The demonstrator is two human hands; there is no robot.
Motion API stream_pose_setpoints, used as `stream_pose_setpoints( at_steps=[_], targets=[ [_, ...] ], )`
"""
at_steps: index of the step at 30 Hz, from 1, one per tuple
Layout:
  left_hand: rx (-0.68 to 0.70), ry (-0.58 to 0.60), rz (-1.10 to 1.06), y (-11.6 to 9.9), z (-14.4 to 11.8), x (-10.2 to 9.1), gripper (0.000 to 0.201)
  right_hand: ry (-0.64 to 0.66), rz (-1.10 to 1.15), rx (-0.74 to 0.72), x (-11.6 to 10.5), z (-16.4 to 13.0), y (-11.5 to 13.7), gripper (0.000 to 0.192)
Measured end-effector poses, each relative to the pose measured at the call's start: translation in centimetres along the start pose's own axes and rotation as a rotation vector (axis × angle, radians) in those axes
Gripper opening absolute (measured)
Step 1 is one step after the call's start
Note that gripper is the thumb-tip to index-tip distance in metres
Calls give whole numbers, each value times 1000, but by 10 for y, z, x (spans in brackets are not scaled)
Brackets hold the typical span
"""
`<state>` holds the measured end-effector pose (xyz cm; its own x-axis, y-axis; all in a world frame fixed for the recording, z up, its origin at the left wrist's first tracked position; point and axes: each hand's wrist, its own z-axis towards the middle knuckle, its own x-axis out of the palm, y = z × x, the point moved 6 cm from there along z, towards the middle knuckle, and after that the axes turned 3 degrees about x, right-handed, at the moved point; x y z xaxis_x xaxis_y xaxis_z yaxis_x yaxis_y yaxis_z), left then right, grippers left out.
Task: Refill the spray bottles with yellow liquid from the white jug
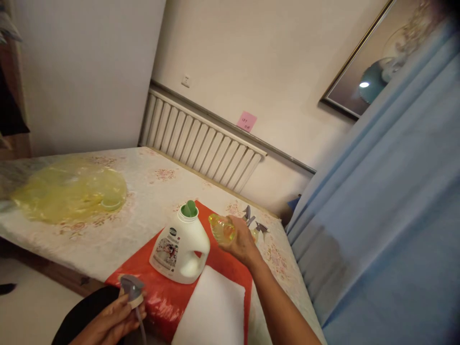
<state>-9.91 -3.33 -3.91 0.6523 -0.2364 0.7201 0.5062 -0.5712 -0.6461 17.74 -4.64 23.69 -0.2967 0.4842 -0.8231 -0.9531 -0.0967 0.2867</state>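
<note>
My left hand (117, 314) is closed around a grey spray nozzle (132, 288), its thin dip tube hanging down below the fingers. In my right hand (241, 242) is a clear bottle of yellow liquid (222, 229), tilted so that its neck points to the left. That bottle is beside a large white detergent jug (183, 249) with a green spout in its open mouth. The jug stands upright on a red sheet (163, 299). A white pad or folded cloth (215, 306) lies at the jug's front right.
Several grey-topped spray bottles (260, 229) stand behind my right hand. A crumpled yellow plastic bag (72, 191) lies on the left of the flowered cover (165, 175). A radiator (201, 136) runs along the wall, and a blue curtain (388, 191) hangs at the right.
</note>
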Motion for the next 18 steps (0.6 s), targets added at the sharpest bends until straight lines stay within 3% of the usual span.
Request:
stream_pose_setpoints(
  at_steps=[7,18],
  targets=[
    [-35,-6,16,-8,4,11,31,117,-278,-97,-4,46,22,64],
    [-40,97,33,-4,6,9,24,183,-507,-162,0,62,41,65]
  ],
)
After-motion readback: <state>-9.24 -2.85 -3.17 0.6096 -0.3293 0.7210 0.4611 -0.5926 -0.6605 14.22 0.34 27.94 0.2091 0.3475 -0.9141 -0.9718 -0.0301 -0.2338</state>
